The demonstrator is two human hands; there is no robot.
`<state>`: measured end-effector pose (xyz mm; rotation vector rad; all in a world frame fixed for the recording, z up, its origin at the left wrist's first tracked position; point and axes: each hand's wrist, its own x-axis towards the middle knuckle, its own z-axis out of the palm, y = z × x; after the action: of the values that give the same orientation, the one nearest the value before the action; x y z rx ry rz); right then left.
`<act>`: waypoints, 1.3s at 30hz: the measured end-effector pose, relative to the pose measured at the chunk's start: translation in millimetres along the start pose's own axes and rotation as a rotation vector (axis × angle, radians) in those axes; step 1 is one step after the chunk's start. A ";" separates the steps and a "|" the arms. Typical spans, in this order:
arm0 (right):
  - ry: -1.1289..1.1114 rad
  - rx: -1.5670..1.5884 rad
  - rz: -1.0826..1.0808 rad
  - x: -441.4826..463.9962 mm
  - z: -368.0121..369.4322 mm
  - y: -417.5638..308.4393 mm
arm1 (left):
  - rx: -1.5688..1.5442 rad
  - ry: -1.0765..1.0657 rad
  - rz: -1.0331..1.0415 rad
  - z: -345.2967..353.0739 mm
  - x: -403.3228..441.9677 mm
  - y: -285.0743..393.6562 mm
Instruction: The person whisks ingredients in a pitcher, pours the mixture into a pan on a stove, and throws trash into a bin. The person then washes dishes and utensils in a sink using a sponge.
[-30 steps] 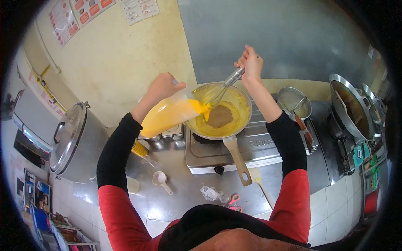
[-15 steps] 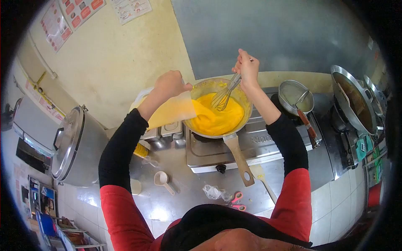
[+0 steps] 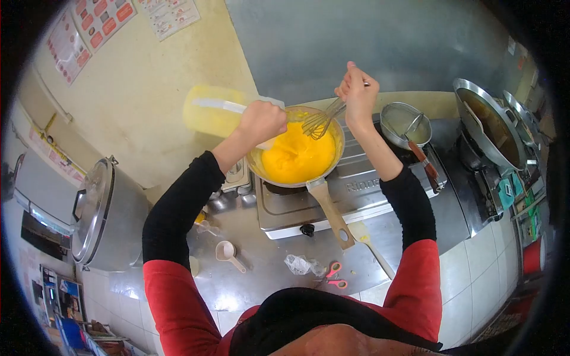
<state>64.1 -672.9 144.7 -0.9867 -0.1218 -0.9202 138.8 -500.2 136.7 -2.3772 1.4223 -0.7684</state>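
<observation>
My left hand (image 3: 263,123) is closed around the handle of a translucent plastic pitcher (image 3: 217,118), which lies tipped on its side with its mouth over the pan's left rim. Yellow residue coats the pitcher's inside. My right hand (image 3: 358,98) grips a wire whisk (image 3: 320,123), its loops at the far right of the pan, above or touching the mixture. The frying pan (image 3: 327,204) sits on a gas stove with its beige handle toward me. Thick yellow mixture (image 3: 291,161) fills it, with ripples on the surface.
Right of the pan are a strainer (image 3: 392,121) with a wooden-handled tool and a large wok (image 3: 515,145). A big lidded pot (image 3: 113,213) stands left. Nearer me lie a measuring scoop (image 3: 228,254), a plastic bag (image 3: 300,264), scissors (image 3: 335,276) and a spatula (image 3: 375,252).
The yellow stream pouring from the pitcher has thinned or stopped. The pitcher has been raised and tipped further. My right hand and the whisk have shifted slightly; the whole view has moved a little.
</observation>
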 end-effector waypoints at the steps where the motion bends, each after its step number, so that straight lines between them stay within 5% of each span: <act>1: 0.003 -0.001 -0.005 -4.3 -2.5 -5.3 | 0.012 0.015 0.073 6.0 -1.9 1.0; 7: 0.422 0.223 -0.126 -31.5 -45.3 1.7 | 0.176 0.247 0.250 20.3 -16.3 -0.3; 13: 0.659 0.844 0.325 -48.0 -22.7 43.8 | 0.005 0.529 0.206 -4.3 -19.6 5.7; 16: 0.536 0.965 0.328 -44.2 11.5 66.8 | -0.088 0.635 0.190 -13.5 -18.1 21.4; 19: 0.167 0.629 0.090 -53.4 13.6 52.7 | -0.120 0.675 0.185 -15.6 -20.6 14.7; 23: 0.264 0.355 -0.108 -75.5 -17.1 13.2 | -0.017 0.661 0.111 -5.9 -34.3 -10.0; 28: 0.276 0.666 -0.019 -74.6 -2.4 19.0 | -0.043 0.651 0.203 -16.3 -22.8 13.9; 30: 0.149 0.578 -0.066 -77.6 -1.4 25.5 | -0.059 0.652 0.264 -13.8 -18.1 21.2; 32: -0.037 0.154 -0.205 -91.1 -14.2 22.8 | -0.074 0.621 0.285 -7.8 -16.2 17.3; 37: 0.158 0.225 -0.178 -98.9 -56.6 13.7 | 0.025 0.569 0.276 8.0 -23.5 -2.7; 39: 0.286 0.609 -0.085 -86.5 -57.7 18.5 | 0.024 0.575 0.250 5.5 -20.5 -0.8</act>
<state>5.3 -659.7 58.0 -0.2849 -0.1884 -1.0094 134.7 -482.1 126.4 -1.9813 1.8549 -1.4588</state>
